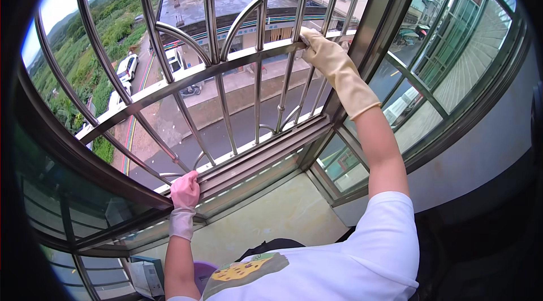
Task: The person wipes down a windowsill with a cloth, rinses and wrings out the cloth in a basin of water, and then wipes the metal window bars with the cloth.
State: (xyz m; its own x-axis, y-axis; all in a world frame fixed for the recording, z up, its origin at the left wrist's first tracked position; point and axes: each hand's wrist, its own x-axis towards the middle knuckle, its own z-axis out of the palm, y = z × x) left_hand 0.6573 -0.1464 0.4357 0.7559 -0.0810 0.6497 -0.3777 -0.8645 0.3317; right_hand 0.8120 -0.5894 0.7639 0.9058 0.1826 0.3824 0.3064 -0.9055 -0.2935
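Observation:
My right hand (323, 51), in a cream rubber glove, is raised to the horizontal rail (237, 63) of a stainless-steel window grille. Its fingers curl over the rail's right part, with a small grey-white wad (304, 40) under them; its material is too small to tell. Lower left, my left hand (185, 190) wears a pink glove with a translucent cuff. That hand is closed around the edge of the brown metal window frame (263, 154), by the sill track. Upright steel bars (211, 12) pass through the rail, joined by curved pieces.
A dark-framed glass pane (76, 190) stands at left, and side windows (424, 85) rise at right. Below the frame is a pale marbled ledge (271, 212). A purple basin (204, 273) and a grey box (145, 277) sit low at left. Outside lie a street and parked vehicles.

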